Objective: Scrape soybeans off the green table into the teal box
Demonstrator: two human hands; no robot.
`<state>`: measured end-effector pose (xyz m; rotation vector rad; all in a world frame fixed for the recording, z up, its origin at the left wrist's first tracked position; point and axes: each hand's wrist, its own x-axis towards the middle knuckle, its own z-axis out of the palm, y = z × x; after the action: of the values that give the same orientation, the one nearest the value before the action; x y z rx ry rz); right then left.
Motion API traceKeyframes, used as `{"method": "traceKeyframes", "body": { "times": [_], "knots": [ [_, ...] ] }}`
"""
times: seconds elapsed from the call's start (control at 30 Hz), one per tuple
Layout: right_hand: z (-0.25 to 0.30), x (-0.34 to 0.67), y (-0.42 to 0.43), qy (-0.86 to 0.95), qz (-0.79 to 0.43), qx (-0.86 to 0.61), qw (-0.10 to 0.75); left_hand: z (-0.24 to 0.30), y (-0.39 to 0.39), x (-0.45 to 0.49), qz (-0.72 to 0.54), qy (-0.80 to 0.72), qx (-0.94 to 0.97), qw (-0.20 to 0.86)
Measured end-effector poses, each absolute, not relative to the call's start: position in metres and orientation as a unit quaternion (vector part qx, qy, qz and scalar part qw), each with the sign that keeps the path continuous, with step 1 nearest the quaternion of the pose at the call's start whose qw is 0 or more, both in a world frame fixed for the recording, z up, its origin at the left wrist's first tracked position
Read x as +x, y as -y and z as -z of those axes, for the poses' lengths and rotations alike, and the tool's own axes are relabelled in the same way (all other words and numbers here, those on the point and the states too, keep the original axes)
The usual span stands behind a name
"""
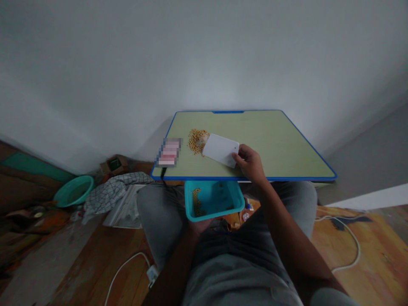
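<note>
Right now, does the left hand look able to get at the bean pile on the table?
Probably not: the left hand seems occupied under the turquoise tub, and the near edge of the table comes between it and the bean pile.

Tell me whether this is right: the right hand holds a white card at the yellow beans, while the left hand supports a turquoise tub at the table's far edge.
Wrong edge: the head view shows the left hand supporting the turquoise tub at the near edge of the table. The right hand does hold the white card at the yellow beans.
</note>
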<state>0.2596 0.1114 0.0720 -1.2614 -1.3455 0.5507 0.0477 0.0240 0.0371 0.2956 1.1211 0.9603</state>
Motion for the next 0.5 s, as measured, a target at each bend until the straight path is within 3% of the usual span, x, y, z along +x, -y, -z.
{"method": "traceKeyframes", "body": {
  "times": [0.5],
  "knots": [
    [-0.073, 0.259, -0.111, 0.576, -0.243, -0.532, 0.571, -0.036, -0.019, 0.055, -0.465, -0.498, 0.188, 0.708]
  ]
}}
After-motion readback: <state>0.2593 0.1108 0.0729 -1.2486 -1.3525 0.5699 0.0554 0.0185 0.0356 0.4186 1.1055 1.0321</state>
